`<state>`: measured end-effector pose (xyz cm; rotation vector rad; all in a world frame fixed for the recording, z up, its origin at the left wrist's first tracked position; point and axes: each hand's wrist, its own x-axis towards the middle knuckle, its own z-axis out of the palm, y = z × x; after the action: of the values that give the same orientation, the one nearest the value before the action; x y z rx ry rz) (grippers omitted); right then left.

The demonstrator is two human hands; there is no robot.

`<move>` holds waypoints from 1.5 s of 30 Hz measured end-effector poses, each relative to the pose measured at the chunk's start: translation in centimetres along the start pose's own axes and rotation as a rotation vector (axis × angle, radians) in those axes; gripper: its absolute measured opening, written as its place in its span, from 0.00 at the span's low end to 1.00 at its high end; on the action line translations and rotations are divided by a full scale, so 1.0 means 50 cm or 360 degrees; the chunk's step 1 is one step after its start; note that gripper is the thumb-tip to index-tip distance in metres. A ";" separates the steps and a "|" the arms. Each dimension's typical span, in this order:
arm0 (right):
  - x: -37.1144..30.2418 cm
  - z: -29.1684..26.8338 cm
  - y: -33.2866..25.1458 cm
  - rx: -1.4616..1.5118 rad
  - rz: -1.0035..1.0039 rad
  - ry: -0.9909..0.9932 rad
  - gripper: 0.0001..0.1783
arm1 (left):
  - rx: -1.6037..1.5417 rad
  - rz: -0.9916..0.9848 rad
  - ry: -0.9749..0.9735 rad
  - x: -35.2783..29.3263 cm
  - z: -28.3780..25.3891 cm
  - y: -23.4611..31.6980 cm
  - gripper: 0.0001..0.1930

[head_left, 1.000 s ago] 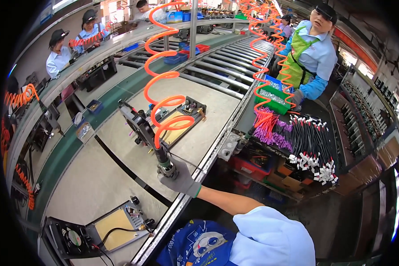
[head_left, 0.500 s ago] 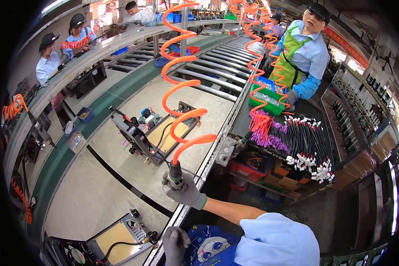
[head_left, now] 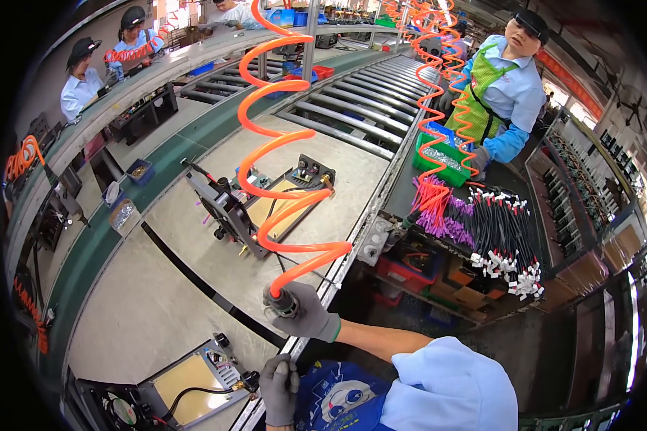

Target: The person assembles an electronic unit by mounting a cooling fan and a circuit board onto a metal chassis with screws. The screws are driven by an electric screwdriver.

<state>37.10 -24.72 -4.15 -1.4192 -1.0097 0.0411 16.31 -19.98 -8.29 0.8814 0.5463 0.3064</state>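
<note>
My right hand (head_left: 308, 313), in a grey glove, grips a dark pneumatic screwdriver (head_left: 283, 302) over the bench's near edge. An orange coiled air hose (head_left: 313, 251) runs up from the tool; its tip is hidden. Just below, my gloved left hand (head_left: 279, 391) is closed at the bench edge with curled fingers, and whatever lies in them cannot be made out. Beside it to the left lies an opened metal housing (head_left: 187, 388) with a fan, a tan panel and a black cable. Farther off stands another opened housing (head_left: 237, 215) with a circuit board.
A black strip (head_left: 194, 276) crosses the pale bench (head_left: 144, 309). Beyond are conveyor rollers (head_left: 352, 111). At right, a green bin (head_left: 442, 159) of small metal parts and bundled wires (head_left: 492, 233) lie before a co-worker in a green apron (head_left: 485, 100). Several more people work behind.
My right hand has lowered slightly, and the screwdriver has tipped so its hose end points more toward me. My left hand has risen a little toward it. The view has shifted slightly.
</note>
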 end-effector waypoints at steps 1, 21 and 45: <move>-0.005 0.000 0.011 0.0044 0.0033 0.0003 0.18 | -0.0001 0.0000 0.0002 0.001 0.001 -0.002 0.15; -0.089 -0.025 -0.135 0.1235 0.0635 0.0086 0.19 | -0.0031 0.0007 0.0151 -0.003 0.009 -0.024 0.15; -0.067 0.002 -0.170 0.2038 0.0423 -0.0013 0.24 | -0.1178 -0.0180 0.0039 -0.054 0.034 0.047 0.14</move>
<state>30.50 -28.49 0.96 -0.3457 -0.5557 0.7514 14.98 -20.92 -4.65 0.1312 0.4521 0.3805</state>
